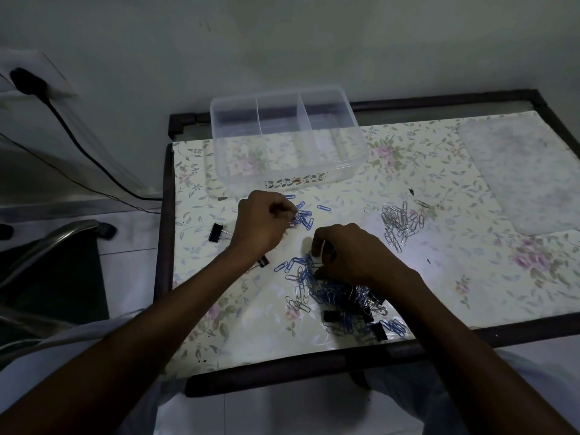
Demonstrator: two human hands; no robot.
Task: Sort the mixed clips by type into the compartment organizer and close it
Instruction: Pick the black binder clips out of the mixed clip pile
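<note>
A clear compartment organizer [361, 152] stands open at the back of the table, its three sections bare. My left hand [262, 221] has its fingers curled and pinches blue paper clips at the edge of a small blue pile [306, 215]. My right hand [348, 252] is curled over the top of the mixed heap [342, 296] of blue clips, silver clips and black binder clips, pinching a clip there. A sorted pile of silver paper clips [400, 222] lies to the right. One black binder clip [216, 232] lies left of my left hand; another [263, 261] shows under my left wrist.
The table [470, 293] has a floral cover and a dark raised frame. The organizer's frosted lid [521, 174] lies flat at the right. A chair [53, 262] and a power cable [81, 146] stand to the left, off the table.
</note>
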